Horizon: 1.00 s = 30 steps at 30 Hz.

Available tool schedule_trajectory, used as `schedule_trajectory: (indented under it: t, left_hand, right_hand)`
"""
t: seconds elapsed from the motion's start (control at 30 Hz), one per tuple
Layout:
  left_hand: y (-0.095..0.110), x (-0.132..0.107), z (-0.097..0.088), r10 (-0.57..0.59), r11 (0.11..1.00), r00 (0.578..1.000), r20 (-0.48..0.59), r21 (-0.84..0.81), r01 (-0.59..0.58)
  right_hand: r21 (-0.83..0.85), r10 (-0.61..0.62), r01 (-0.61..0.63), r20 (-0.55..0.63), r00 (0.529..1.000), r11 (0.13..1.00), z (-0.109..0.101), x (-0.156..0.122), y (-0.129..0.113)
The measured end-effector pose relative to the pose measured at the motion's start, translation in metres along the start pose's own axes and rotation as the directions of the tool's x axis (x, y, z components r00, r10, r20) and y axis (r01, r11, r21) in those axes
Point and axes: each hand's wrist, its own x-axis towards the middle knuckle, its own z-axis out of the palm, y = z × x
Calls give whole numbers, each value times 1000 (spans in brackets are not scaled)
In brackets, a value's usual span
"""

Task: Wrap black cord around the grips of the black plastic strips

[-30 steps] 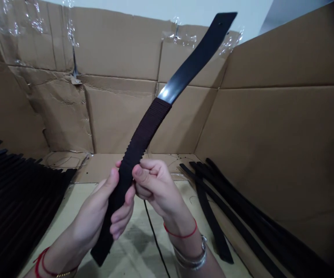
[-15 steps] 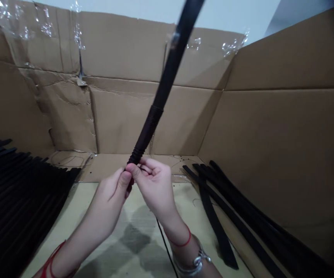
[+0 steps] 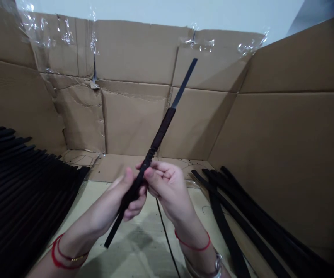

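A thin black strip [image 3: 186, 82] slants up and to the right, with dark cord wound round its middle section [image 3: 162, 129]. The turns look tight higher up and bunched and uneven near my fingers. My left hand [image 3: 113, 202] cradles the strip from below, fingers curled beneath it and thumb raised along its left side; the strip's lower end sticks out under the palm. On the right side of the winding, my right hand [image 3: 168, 189] is closed in a pinch, thumb tip against the strip. From behind that hand a loose black cord [image 3: 165, 231] hangs toward the bottom edge.
Many black strips [image 3: 30, 193] lie stacked at the left. Several longer black strips [image 3: 227, 231] lie at the right against the cardboard wall [image 3: 294, 154]. Cardboard with clear tape encloses the pale work surface [image 3: 139, 255] at the back and sides.
The strip has tipped so its far end came down into view and its lower end shows below my left hand. My left thumb has lifted off it. The camera view has shifted slightly left.
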Motion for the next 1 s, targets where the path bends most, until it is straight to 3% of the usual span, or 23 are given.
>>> schedule_trajectory:
  t: [0.07, 0.1, 0.13, 0.23, 0.4, 0.57, 0.73, 0.83, 0.9, 1.0]
  left_hand:
    - [-2, 1, 1, 114, 993, 987, -111, 47, -110]
    - [-2, 1, 2, 119, 993, 982, -148, 32, -116]
    - [-1, 1, 2, 75, 997, 988, -138, -22, -79]
    - [1, 1, 2, -68, 972, 996, 64, -219, 81]
    - [-5, 1, 9, -40, 978, 998, 40, -201, 47]
    - [-14, 1, 17, -49, 976, 987, 152, -204, 80]
    - [-9, -3, 8, -50, 980, 985, 165, -184, 81]
    - [0, -5, -2, -64, 985, 979, 192, -143, 93]
    - [5, -6, -6, -40, 980, 988, 150, -184, 68]
    - [9, -5, -5, -62, 955, 994, 95, -284, 87]
  right_hand:
    - [-52, -80, 73, -142, 987, 996, 1, 0, -1]
    - [-61, -78, 70, -143, 987, 996, 2, 0, -2]
    - [-57, -50, 45, -100, 994, 997, 3, 0, -3]
    - [-43, 36, -35, 26, 999, 998, 3, -3, -4]
    - [54, -68, 78, -153, 986, 996, 1, -4, -2]
    - [70, -163, 187, -260, 952, 980, -5, -4, -12]
    - [9, -170, 176, -216, 961, 984, -9, -6, -14]
    - [-53, -92, 87, -95, 991, 995, -5, -8, -11]
    - [-75, -18, 15, -31, 999, 997, 0, -9, -9]
    - [-106, -11, 6, -47, 999, 994, 7, -9, -9]
